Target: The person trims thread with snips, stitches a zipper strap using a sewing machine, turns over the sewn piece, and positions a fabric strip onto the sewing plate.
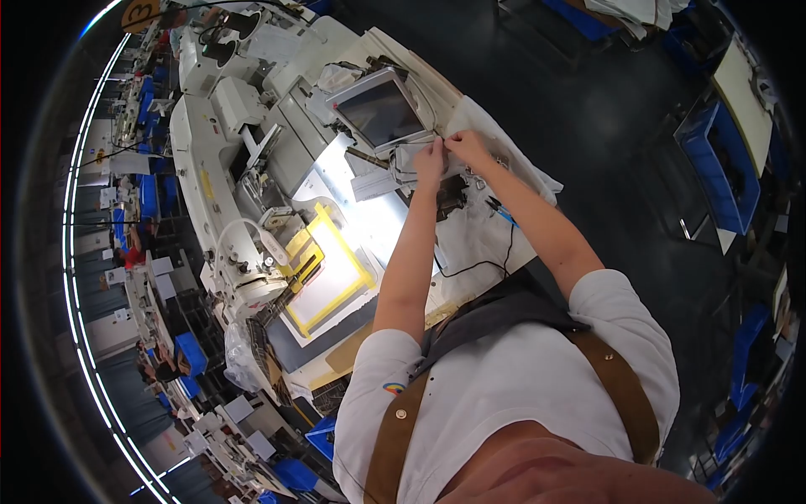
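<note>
Both arms reach forward over the worktable. My left hand (429,161) is closed beside the lower right corner of a grey-framed screen (379,111), its fingers pinched on something too small to make out. Just right of it, my right hand (468,149) is also closed, its fingertips nearly meeting the left ones. What it holds is hidden. Below the hands lie a dark object (451,195) and a grey stack (374,183). A yellow-edged frame (363,270) rests under the machine's lamp.
A large white sewing machine (195,160) stands at the left. Blue-handled tool (506,216) and a black cable (474,267) lie near my right forearm. A blue bin (714,168) is at the far right. Other machines line the left side.
</note>
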The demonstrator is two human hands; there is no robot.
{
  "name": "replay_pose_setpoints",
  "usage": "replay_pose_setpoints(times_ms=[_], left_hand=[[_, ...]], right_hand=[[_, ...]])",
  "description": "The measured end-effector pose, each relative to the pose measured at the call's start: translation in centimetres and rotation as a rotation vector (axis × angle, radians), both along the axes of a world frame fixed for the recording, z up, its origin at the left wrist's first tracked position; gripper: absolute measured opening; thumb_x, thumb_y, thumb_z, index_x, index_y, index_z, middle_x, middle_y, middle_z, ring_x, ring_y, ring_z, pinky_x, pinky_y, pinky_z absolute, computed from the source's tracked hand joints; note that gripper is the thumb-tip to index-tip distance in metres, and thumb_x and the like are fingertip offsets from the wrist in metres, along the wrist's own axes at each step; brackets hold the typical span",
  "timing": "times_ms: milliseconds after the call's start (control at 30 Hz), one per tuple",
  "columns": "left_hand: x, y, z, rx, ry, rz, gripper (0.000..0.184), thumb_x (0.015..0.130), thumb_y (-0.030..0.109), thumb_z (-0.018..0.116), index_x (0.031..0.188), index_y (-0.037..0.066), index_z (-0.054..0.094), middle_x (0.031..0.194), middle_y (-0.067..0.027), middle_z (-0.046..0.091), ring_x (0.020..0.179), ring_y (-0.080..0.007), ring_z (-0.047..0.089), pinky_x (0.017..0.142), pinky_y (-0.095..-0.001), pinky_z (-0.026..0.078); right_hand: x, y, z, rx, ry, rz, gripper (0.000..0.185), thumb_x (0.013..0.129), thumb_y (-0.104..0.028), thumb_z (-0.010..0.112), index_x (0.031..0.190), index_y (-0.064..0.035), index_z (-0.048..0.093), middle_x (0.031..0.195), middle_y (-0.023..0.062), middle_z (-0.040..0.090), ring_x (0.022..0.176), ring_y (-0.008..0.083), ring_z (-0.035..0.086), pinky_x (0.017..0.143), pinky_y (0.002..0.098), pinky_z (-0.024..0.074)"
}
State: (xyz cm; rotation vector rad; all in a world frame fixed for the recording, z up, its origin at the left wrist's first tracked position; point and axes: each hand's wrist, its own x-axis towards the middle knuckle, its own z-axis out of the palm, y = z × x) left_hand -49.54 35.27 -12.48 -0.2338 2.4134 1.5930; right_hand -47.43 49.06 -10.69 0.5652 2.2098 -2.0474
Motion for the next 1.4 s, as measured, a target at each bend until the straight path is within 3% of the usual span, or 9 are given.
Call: replay_pose_setpoints(times_ms=[67, 167, 467, 833, 967, 1067, 1167, 1333, 1400], left_hand=[[-0.2, 0.3, 1.4, 0.126, -0.043, -0.033, 0.031, 0.097, 0.030, 0.068, 0.089, 0.000, 0.074, 0.068, -0.0007, 0.063, 0.055, -0.0097, 0.054, 0.049, -0.0261, 0.039], [0.3, 0.7, 3.9, 0.294, -0.160, 0.056, 0.029, 0.093, 0.028, 0.073, 0.087, -0.001, 0.073, 0.068, -0.0001, 0.063, 0.053, -0.0084, 0.052, 0.047, -0.0257, 0.036], [-0.6, 2.2, 1.5, 0.336, -0.128, 0.329, 0.031, 0.091, 0.026, 0.074, 0.086, -0.004, 0.075, 0.075, -0.0094, 0.071, 0.061, -0.0169, 0.063, 0.055, -0.0327, 0.048], [0.0, 1.3, 2.6, 0.194, -0.121, 0.142, 0.028, 0.092, 0.026, 0.072, 0.086, -0.001, 0.076, 0.075, -0.0077, 0.072, 0.060, -0.0161, 0.065, 0.055, -0.0322, 0.049], [-0.8, 2.4, 1.9, 0.114, -0.171, 0.246, 0.026, 0.092, 0.024, 0.071, 0.087, -0.001, 0.076, 0.074, -0.0075, 0.071, 0.060, -0.0155, 0.063, 0.054, -0.0315, 0.047], [-0.9, 3.1, 1.4, 0.536, -0.262, 0.465, 0.026, 0.092, 0.023, 0.070, 0.086, -0.002, 0.076, 0.073, -0.0074, 0.070, 0.060, -0.0158, 0.062, 0.056, -0.0315, 0.048], [0.4, 1.0, 1.9, 0.398, -0.180, 0.111, 0.024, 0.094, 0.023, 0.066, 0.092, 0.002, 0.075, 0.077, -0.0064, 0.069, 0.059, -0.0137, 0.062, 0.050, -0.0312, 0.045], [11.9, -1.9, 8.0, -0.174, 0.086, -0.500, 0.042, 0.101, 0.035, 0.060, 0.126, 0.001, 0.069, 0.123, -0.0097, 0.071, 0.114, -0.0219, 0.065, 0.099, -0.0327, 0.049], [18.6, -5.0, 11.5, 0.076, 0.019, -0.635, 0.050, 0.102, 0.038, 0.059, 0.134, 0.000, 0.063, 0.134, -0.0120, 0.066, 0.122, -0.0247, 0.062, 0.108, -0.0340, 0.044]], right_hand=[[0.0, -0.2, -0.4, -0.051, 0.021, -0.041, 0.026, 0.079, -0.022, 0.073, 0.085, 0.0028, 0.076, 0.076, 0.0169, 0.074, 0.069, 0.0220, 0.070, 0.063, 0.0376, 0.0534], [0.0, -0.5, -0.8, -0.041, 0.016, -0.050, 0.026, 0.079, -0.022, 0.073, 0.085, 0.0031, 0.075, 0.076, 0.0164, 0.073, 0.069, 0.0219, 0.070, 0.063, 0.0372, 0.0525], [0.4, -1.0, 1.4, 0.002, -0.026, -0.057, 0.024, 0.080, -0.019, 0.073, 0.085, 0.0047, 0.074, 0.076, 0.0163, 0.072, 0.070, 0.0232, 0.069, 0.065, 0.0383, 0.0524], [0.4, -0.9, -0.2, 0.126, 0.032, -0.044, 0.025, 0.079, -0.023, 0.073, 0.087, 0.0005, 0.076, 0.080, 0.0178, 0.074, 0.076, 0.0282, 0.073, 0.071, 0.0394, 0.0547], [-0.2, -1.0, -0.8, 0.167, 0.051, -0.001, 0.023, 0.087, -0.018, 0.069, 0.092, 0.0038, 0.073, 0.082, 0.0106, 0.073, 0.073, 0.0168, 0.064, 0.066, 0.0350, 0.0507], [-0.8, -1.7, -1.0, 0.217, 0.093, -0.010, 0.024, 0.085, -0.020, 0.070, 0.090, 0.0032, 0.074, 0.081, 0.0146, 0.073, 0.075, 0.0218, 0.068, 0.068, 0.0368, 0.0521], [-0.5, -0.3, -0.6, 0.193, 0.098, 0.047, 0.026, 0.088, -0.022, 0.069, 0.094, 0.0020, 0.075, 0.081, 0.0181, 0.074, 0.073, 0.0255, 0.072, 0.069, 0.0365, 0.0546], [6.8, 2.6, 2.4, 0.054, 0.227, -0.047, 0.030, 0.097, -0.017, 0.064, 0.120, 0.0013, 0.067, 0.094, 0.0060, 0.068, 0.077, 0.0110, 0.060, 0.071, 0.0271, 0.0508], [10.5, 3.2, 3.0, 0.032, 0.322, -0.039, 0.028, 0.098, -0.014, 0.062, 0.121, 0.0006, 0.067, 0.098, 0.0047, 0.066, 0.080, 0.0096, 0.058, 0.073, 0.0262, 0.0493]])
